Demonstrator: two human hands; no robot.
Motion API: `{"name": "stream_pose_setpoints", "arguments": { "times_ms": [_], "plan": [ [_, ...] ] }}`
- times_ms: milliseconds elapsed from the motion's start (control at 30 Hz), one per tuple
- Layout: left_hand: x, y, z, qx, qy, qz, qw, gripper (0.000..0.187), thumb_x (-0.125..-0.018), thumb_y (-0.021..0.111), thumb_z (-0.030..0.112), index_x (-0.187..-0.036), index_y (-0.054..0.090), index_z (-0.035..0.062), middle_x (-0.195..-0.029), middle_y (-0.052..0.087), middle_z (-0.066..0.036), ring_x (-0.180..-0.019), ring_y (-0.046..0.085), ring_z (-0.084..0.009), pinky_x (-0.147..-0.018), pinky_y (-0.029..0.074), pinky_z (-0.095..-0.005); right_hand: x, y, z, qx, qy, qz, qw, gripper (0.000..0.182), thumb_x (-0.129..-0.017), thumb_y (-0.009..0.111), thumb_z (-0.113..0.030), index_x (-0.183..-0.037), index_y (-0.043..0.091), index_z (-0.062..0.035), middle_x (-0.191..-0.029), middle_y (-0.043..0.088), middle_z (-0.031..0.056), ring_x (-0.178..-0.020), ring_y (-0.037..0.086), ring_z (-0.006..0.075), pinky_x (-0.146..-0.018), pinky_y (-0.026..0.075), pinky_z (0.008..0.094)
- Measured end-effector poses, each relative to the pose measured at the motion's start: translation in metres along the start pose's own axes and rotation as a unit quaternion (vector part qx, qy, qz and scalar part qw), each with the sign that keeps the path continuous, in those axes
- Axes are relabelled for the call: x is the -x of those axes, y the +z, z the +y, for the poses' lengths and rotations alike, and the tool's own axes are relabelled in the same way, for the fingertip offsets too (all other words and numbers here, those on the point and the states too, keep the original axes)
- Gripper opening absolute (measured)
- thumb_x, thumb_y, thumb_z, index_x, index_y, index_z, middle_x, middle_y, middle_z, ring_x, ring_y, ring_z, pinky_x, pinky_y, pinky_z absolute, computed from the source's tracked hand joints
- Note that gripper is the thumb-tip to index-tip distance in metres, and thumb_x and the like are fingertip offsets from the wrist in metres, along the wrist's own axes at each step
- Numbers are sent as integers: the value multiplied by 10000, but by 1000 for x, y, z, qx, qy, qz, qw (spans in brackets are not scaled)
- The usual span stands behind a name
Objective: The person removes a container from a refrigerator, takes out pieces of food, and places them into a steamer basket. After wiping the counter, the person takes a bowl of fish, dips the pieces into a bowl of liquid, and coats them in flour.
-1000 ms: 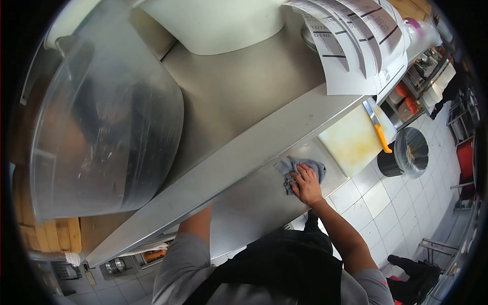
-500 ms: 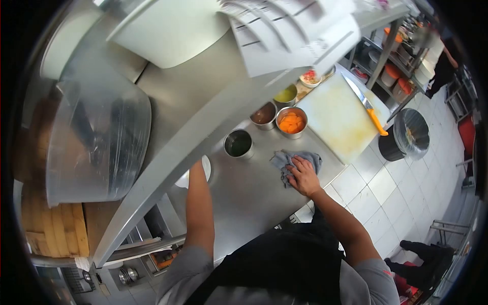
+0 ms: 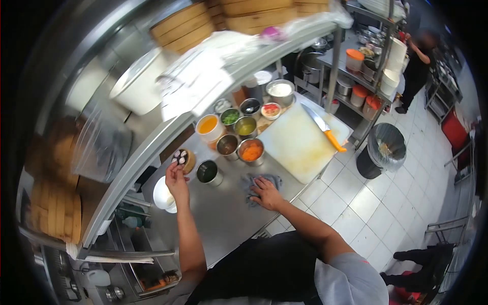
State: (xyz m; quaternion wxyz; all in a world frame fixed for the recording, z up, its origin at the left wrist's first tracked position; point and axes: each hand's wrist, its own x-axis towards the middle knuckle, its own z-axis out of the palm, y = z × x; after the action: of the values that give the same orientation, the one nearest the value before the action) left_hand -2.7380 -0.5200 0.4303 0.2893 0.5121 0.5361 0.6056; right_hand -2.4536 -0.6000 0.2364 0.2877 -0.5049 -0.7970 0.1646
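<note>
My right hand [image 3: 266, 194] lies flat with its fingers spread on a crumpled grey cloth [image 3: 251, 185] on the steel counter [image 3: 218, 216]. My left hand [image 3: 177, 184] is at a small round wooden container [image 3: 189, 161] with dark and pale pieces in it; whether its fingers hold anything is too small to tell. Beside that hand sits a white bowl [image 3: 161, 194]. Between the hands stands a metal cup of something dark green [image 3: 207, 172]. Metal cups of orange slices [image 3: 251, 151] and brown sauce [image 3: 227, 146] are behind it.
A white cutting board [image 3: 292, 145] bears a knife with an orange handle [image 3: 334, 141]. A steel shelf edge [image 3: 152, 147] crosses above the counter at the left. A lined bin [image 3: 382, 150] stands on the floor at the right. Another person [image 3: 419, 68] stands at the far right.
The view has shifted, showing more of the counter's back. My left hand, hidden under the shelf before, now shows at the wooden container. My right hand remains on the cloth.
</note>
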Motion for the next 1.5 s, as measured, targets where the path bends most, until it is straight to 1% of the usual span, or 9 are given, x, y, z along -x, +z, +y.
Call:
{"name": "stream_pose_setpoints", "arguments": {
  "times_ms": [100,200,300,433,500,900,1300,1400,1500],
  "plan": [
    [38,47,56,20,25,-58,998,254,-961,535,104,-1195,537,5,-949,667,-72,-756,617,-105,-574,484,-222,-29,-90,2,-329,203,21,922,476,-938,537,-402,-1214,610,-22,-1246,593,235,-1157,566,373,-1009,422,420],
    [75,94,84,58,29,-102,993,249,-970,534,121,-1189,545,2,-972,669,-89,-761,623,-111,-602,494,-228,-87,-202,60,-457,121,225,852,394,-942,566,-249,-1252,559,-5,-1109,664,115,-1051,613,198,-928,471,332],
    [114,140,94,65,-11,-193,979,239,-967,556,129,-1167,567,0,-974,669,-91,-787,632,-119,-626,500,-232,-138,-345,63,-484,-4,385,786,585,-934,602,-306,-1394,415,3,-1410,478,135,-1275,468,207,-1032,386,317],
    [182,173,88,11,-87,-343,935,236,-957,585,143,-1157,591,17,-983,669,-60,-809,630,-105,-656,501,-237,-169,-416,60,-551,-62,301,776,390,-898,676,-181,-1196,535,28,-1082,652,105,-965,597,124,-857,456,247],
    [206,174,83,8,-100,-371,923,236,-954,592,148,-1156,597,25,-990,669,-48,-816,628,-100,-664,499,-238,-165,-415,46,-564,-64,254,783,196,-891,685,-130,-996,605,15,-868,691,50,-752,614,76,-701,475,214],
    [273,126,56,-13,-207,-294,933,258,-955,592,148,-1179,595,19,-1003,695,-95,-889,653,-148,-689,513,-275,-160,-380,0,-606,-35,159,779,253,-899,682,-209,-1072,614,-37,-1001,686,52,-889,644,114,-796,507,273],
    [272,78,31,-94,-144,-277,945,246,-919,647,159,-1111,631,7,-938,664,-50,-794,589,-104,-691,518,-261,-122,-353,-72,-558,-53,104,821,317,-888,690,-160,-1134,598,19,-985,687,80,-875,642,109,-768,517,253],
    [262,58,16,-60,-173,-253,950,242,-910,649,153,-1099,637,3,-965,663,-63,-841,612,-136,-706,520,-278,-106,-355,-107,-552,-77,112,823,310,-880,694,-128,-1123,595,37,-984,685,81,-880,633,103,-797,501,246],
    [242,47,-16,-115,-61,-252,959,321,-885,660,159,-1181,611,44,-1076,650,-131,-962,633,-240,-810,521,-340,-95,-357,-142,-491,-69,116,861,322,-871,687,-70,-1146,567,47,-1013,678,102,-899,632,114,-812,505,259]
  ]
}}
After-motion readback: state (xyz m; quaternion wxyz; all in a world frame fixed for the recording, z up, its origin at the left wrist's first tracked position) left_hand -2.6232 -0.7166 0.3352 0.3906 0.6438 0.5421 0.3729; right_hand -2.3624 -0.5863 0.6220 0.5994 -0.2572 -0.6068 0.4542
